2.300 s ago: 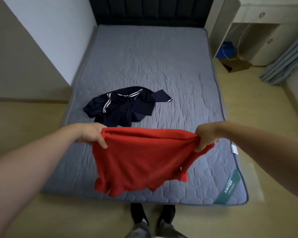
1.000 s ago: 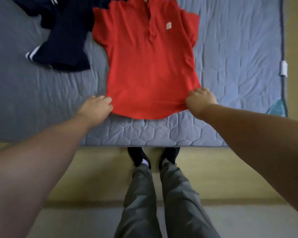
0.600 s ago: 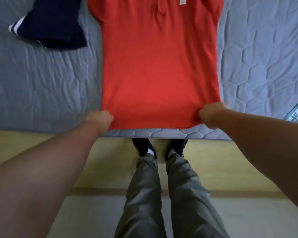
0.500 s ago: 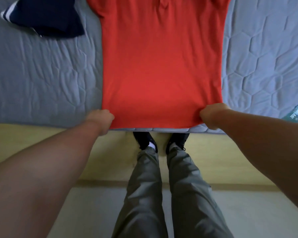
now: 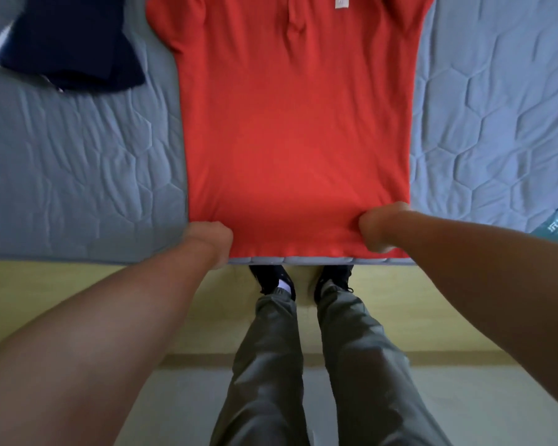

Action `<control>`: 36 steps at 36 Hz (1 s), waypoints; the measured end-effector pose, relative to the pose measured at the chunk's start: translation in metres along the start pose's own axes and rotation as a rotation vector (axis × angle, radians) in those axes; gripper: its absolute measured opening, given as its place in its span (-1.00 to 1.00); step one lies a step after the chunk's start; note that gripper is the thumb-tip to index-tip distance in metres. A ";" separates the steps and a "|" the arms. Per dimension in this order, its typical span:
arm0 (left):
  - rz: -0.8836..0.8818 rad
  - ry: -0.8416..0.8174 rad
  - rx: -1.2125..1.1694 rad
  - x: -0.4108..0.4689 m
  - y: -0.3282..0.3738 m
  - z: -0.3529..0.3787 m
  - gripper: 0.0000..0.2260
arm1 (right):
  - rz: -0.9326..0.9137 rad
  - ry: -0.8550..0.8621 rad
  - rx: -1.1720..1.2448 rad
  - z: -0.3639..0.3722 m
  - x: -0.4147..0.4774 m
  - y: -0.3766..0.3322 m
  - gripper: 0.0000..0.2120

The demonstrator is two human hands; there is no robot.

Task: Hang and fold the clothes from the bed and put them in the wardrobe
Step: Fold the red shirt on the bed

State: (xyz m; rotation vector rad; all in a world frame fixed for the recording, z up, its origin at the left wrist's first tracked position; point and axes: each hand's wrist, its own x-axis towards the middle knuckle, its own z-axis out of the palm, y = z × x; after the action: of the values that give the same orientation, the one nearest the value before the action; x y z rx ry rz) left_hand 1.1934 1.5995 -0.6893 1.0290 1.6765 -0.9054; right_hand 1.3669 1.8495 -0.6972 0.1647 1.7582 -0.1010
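shirt [image 5: 297, 130] flat on mattress [image 5: 78, 162] | second garment [image 5: 71, 43] left of it | left hand [image 5: 211, 239], right hand [image 5: 379, 226] at near hem

A grey-blue quilted mattress [image 5: 78, 162] fills the upper view. Yellow-tan flooring [image 5: 62, 294] lies beneath its near edge.

A home bedroom, shown by the quilted grey mattress [image 5: 78, 162].
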 end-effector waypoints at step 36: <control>0.022 1.006 -0.482 0.173 0.058 -0.439 -0.42 | -0.082 1.263 2.368 -0.175 0.082 0.258 -0.74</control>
State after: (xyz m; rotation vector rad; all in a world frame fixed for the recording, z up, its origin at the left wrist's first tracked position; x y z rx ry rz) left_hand 1.0652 2.0556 -0.7339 1.2277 2.5100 0.1368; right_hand 1.2252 2.1360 -0.7382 2.1426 1.6441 -2.5188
